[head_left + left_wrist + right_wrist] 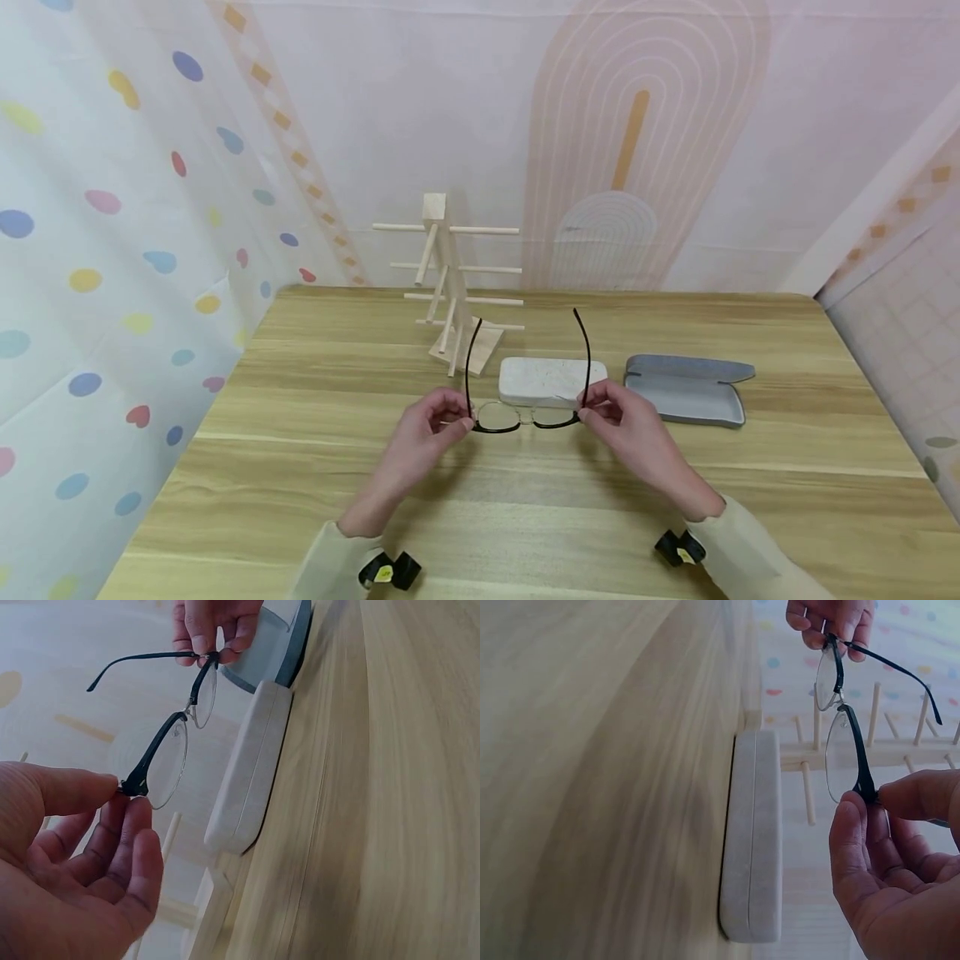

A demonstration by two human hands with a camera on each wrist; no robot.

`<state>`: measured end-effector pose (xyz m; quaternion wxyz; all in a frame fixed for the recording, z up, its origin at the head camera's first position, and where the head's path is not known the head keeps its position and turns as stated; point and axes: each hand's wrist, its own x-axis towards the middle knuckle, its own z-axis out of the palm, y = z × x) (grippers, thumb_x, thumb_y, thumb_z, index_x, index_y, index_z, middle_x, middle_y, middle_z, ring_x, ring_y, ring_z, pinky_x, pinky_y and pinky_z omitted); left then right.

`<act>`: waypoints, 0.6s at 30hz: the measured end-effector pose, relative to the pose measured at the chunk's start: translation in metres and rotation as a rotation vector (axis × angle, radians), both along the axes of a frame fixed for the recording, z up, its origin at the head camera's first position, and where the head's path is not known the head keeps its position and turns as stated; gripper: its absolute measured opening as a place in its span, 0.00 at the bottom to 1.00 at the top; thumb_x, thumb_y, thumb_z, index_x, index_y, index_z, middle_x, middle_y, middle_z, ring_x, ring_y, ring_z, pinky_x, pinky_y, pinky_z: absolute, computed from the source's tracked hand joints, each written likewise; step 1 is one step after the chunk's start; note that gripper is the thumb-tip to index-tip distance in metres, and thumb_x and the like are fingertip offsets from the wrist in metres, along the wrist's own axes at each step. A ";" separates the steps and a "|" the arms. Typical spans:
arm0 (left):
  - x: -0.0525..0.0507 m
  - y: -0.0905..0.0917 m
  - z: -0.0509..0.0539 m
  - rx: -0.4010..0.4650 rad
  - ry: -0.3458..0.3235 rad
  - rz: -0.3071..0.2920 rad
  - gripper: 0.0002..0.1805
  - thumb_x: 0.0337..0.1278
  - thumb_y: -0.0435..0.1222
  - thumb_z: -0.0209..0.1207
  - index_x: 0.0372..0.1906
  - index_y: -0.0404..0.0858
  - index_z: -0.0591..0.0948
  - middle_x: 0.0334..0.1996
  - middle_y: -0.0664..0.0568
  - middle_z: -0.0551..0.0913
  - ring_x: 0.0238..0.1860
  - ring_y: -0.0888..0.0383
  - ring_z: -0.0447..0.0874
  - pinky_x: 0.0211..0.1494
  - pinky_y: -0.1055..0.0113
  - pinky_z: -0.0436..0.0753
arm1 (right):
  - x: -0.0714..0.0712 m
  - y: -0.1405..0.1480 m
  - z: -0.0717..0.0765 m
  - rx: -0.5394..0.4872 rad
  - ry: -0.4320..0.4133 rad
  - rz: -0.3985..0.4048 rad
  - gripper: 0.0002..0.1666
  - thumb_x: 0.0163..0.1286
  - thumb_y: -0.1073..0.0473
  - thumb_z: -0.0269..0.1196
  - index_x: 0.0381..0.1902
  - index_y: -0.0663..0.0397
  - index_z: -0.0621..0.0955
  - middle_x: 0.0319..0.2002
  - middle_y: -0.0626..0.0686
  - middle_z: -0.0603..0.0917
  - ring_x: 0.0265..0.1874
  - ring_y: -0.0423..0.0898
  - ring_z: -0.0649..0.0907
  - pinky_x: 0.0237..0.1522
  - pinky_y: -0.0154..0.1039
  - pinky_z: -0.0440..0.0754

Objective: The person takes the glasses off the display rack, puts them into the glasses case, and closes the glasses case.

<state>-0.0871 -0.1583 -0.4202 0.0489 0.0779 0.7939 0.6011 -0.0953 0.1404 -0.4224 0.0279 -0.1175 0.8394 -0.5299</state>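
A pair of eyeglasses (497, 429) with black browlines and thin metal lower rims is held above the table, both temples unfolded and pointing away from me. My left hand (420, 433) pinches the left hinge corner between thumb and fingers. At the opposite hinge corner, my right hand (633, 429) pinches the frame the same way. Just behind the glasses lies a closed pale glasses case (551, 377). The left wrist view shows the black browline (161, 742) running from one hand to the other.
A wooden peg stand (450, 275) rises at the back, left of the pale case. To the right, a grey glasses case (686, 398) lies with its lid raised. The wood-grain table (300, 467) meets patterned curtains behind and at the left.
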 end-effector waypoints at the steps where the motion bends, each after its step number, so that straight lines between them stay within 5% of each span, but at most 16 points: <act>1: 0.000 0.002 0.000 0.009 -0.003 0.001 0.09 0.62 0.22 0.63 0.46 0.27 0.80 0.40 0.44 0.84 0.44 0.54 0.81 0.49 0.69 0.82 | 0.001 0.001 0.000 -0.002 -0.001 -0.006 0.05 0.72 0.67 0.65 0.44 0.56 0.81 0.41 0.51 0.84 0.42 0.45 0.84 0.48 0.36 0.84; 18: -0.005 0.031 -0.005 0.123 -0.007 0.047 0.10 0.60 0.22 0.64 0.45 0.28 0.79 0.39 0.43 0.84 0.41 0.54 0.82 0.44 0.72 0.83 | 0.013 0.023 0.002 -0.052 -0.008 -0.094 0.16 0.74 0.67 0.63 0.56 0.67 0.78 0.45 0.57 0.85 0.44 0.46 0.83 0.46 0.32 0.83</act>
